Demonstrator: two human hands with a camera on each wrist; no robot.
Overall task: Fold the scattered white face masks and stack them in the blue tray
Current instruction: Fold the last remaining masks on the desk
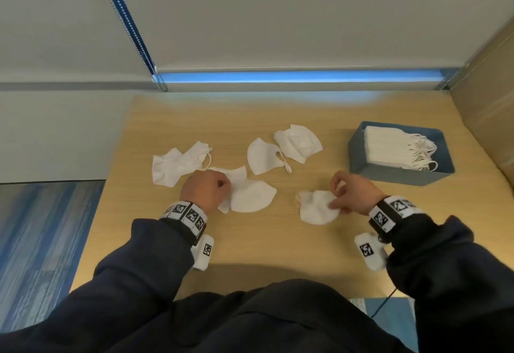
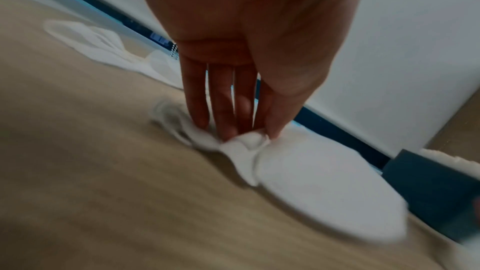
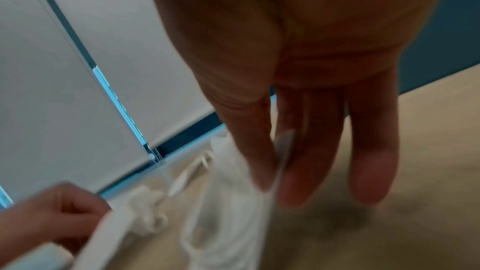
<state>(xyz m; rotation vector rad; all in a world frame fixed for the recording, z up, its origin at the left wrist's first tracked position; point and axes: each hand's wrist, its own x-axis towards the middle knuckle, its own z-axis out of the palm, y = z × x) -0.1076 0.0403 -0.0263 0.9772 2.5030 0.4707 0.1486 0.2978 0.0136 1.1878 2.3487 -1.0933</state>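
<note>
Several white face masks lie scattered on the wooden table [image 1: 278, 244]. My left hand [image 1: 224, 185] pinches a bunched fold of one mask [image 1: 251, 196] at centre left; in the left wrist view the fingertips [image 2: 228, 132] and thumb squeeze the mask [image 2: 324, 188] against the table. To the right, my right hand [image 1: 335, 204] pinches the edge of another mask [image 1: 315, 209]. The right wrist view, blurred, shows that mask [image 3: 226, 202] held between thumb and fingers [image 3: 293, 188]. The blue tray [image 1: 358, 155] at the right holds a stack of folded masks [image 1: 386, 145].
Loose masks lie at the left [image 1: 178, 164] and in the far middle [image 1: 261, 156], [image 1: 300, 142]. A cardboard box [image 1: 489, 107] stands at the right behind the tray. The wall with a blind [image 1: 264, 18] closes off the far table edge.
</note>
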